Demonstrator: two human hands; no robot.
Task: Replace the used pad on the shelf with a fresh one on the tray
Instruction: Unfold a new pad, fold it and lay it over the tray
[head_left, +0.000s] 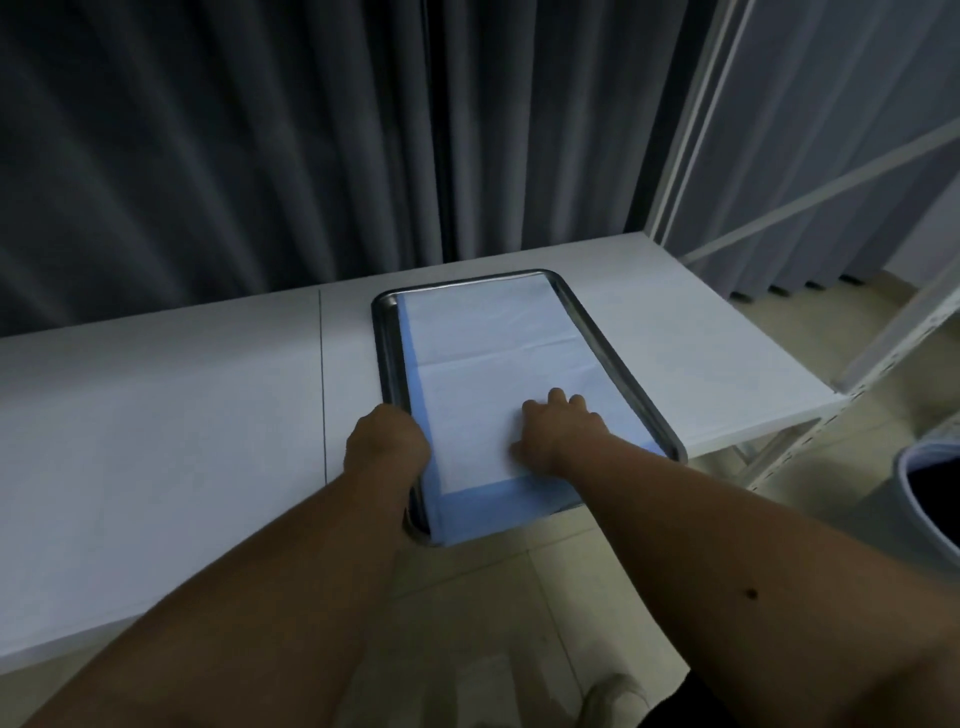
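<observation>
Under both my hands runs the white shelf (156, 405), and on it, jutting past the near edge, sits the metal tray (613, 343). A pad (493, 332), white with a blue border, lies flat in the tray and covers nearly all of it; its near edge hangs just over the tray's end. I judge this to be the fresh one, so the swap looks almost done, with only smoothing and squaring left. I see no used pad anywhere. To the right of my right hand stands a bin (930, 493), its contents hidden. My left hand (387, 441) clasps the tray's left rim, fingers curled over it. My right hand (558, 428) rests flat on the pad, fingers spread and pressing.
</observation>
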